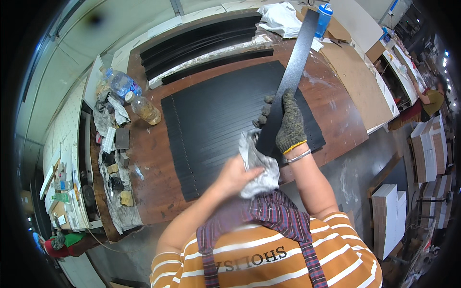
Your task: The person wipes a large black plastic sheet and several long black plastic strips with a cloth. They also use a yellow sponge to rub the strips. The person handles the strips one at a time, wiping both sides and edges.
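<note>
A workshop: brown worktable (336, 101), stack of black strips (201, 41), piled boards (390, 218).

Left forearm (194, 206) is slanting inward, bare left hand (234, 175) is gripping in front of the chest (269, 242), left thumb (255, 173) is pointing rightward, right forearm (309, 185) is reaching forward, gloved right hand (291, 125) is gripping farther out, right thumb (288, 98) is pointing forward, right fingers (265, 110) are curling leftward of it.

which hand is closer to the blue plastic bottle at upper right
Right. The gloved right hand, gripping a long black strip, is below the blue plastic bottle in the picture; the bare left hand, holding crumpled grey cloth, is farther below.
</note>
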`<state>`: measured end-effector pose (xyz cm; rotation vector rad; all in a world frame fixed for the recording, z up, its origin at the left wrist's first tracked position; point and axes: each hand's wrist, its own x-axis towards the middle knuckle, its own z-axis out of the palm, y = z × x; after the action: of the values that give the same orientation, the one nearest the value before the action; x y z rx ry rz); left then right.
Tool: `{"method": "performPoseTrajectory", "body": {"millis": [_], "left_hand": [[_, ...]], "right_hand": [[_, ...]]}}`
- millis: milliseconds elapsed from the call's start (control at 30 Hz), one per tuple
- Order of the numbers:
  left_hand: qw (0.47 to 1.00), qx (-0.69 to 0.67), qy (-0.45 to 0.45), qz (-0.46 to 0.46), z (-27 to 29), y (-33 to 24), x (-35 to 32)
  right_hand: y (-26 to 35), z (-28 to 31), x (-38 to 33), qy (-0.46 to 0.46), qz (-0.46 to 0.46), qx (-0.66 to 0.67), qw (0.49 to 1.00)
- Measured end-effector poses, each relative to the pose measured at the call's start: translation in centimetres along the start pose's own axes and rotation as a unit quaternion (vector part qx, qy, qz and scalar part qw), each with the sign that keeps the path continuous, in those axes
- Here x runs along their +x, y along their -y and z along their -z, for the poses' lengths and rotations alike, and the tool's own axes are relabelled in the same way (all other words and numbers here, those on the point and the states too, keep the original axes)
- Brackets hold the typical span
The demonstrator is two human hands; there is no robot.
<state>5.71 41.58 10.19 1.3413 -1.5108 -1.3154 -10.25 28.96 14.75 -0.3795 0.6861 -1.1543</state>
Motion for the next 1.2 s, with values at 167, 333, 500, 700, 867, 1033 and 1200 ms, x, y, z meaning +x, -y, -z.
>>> {"method": "performPoseTrajectory", "body": {"millis": [167,333,500,700,867,1033,1200], "left_hand": [[0.983,0.137,-0.088,0.090,3.9,2.4,-3.4],[0.930,0.127,-0.307,-0.158,7.9,-2.7,-0.2],[0.825,0.464,-0.122,-0.299,4.4,-6.2,4.4],[0.858,0.311,-0.400,-0.081,20.5,-1.1,6.4],[0.801,0.234,-0.549,-0.041,26.0,5.5,2.7],[0.853,0.211,-0.477,-0.012,17.6,11.2,1.3],[0.806,0.466,-0.364,-0.006,13.7,13.4,1.2]], "right_hand": [[6.1,3.7,1.3,0.091,-0.036,-0.116,0.988],[3.6,7.3,-1.2,0.213,0.036,-0.505,0.836],[-3.1,7.7,-4.6,0.344,0.393,-0.736,0.430],[-0.6,9.6,-9.2,0.393,-0.034,-0.711,0.583],[1.3,12.0,-10.2,0.429,0.043,-0.733,0.526],[2.2,7.6,-5.2,0.389,0.006,-0.720,0.575],[5.2,0.3,3.9,0.223,-0.021,-0.777,0.589]]}}
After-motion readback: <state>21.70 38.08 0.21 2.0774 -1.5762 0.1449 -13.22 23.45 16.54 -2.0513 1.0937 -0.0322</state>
